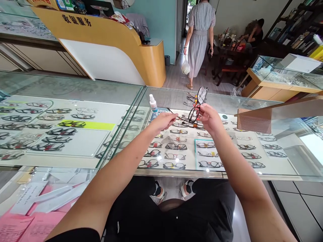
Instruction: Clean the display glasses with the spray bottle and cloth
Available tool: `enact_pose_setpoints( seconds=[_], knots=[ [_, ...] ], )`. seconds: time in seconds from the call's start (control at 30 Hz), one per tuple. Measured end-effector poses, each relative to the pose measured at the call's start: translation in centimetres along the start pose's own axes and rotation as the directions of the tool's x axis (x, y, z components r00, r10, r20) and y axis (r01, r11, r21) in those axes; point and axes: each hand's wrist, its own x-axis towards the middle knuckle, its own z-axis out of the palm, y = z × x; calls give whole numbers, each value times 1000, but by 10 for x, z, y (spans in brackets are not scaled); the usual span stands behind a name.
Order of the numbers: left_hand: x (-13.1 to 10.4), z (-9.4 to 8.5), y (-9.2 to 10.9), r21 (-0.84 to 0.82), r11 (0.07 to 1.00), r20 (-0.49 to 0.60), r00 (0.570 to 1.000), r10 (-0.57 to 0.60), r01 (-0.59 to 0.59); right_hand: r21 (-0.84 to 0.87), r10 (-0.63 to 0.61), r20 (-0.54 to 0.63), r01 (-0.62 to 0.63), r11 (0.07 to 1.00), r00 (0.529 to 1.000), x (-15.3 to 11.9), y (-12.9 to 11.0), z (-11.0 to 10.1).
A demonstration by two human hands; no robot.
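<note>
Across the shop floor, a curved yellow wooden desk (151, 62) sits far left, a clear glass display counter (181, 172) runs nearer, and I'm watching dark-rimmed, clear-lensed eyeglasses (202, 95) held up above its far side!

From my remote seat: the left hand (164, 121) is narrowed, seemingly pinching one temple arm's end, while the right hand (209, 117) grips the frame from the right; a small white plastic spray bottle (152, 103) stands just beyond the left; progress, as I judge it: pair lifted, one arm opened out, not set down, and how much handling is left I can't tell.
</note>
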Motion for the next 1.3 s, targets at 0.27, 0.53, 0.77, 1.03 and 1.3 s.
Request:
enact_pose_setpoints(
  seconds=[0.27,0.53,0.77,1.03,1.3],
  knots=[
    [-15,1,15,15,940,104,935,339,-342,-66,50,262,-34,997,964,-11,-8,1],
    [-8,9,1,-32,911,218,887,407,-410,-52,73,356,-58,997,932,-17,-8,9],
    [-11,5,4,251,786,53,818,572,-565,-104,57,366,-20,994,929,-13,-8,-3],
    [-16,-11,12,689,365,-59,453,890,-627,-65,87,387,-67,996,918,-12,-20,-21],
    [-3,-25,7,767,396,-265,313,912,-505,220,19,335,-97,971,942,-14,-19,-15]
  ],
)
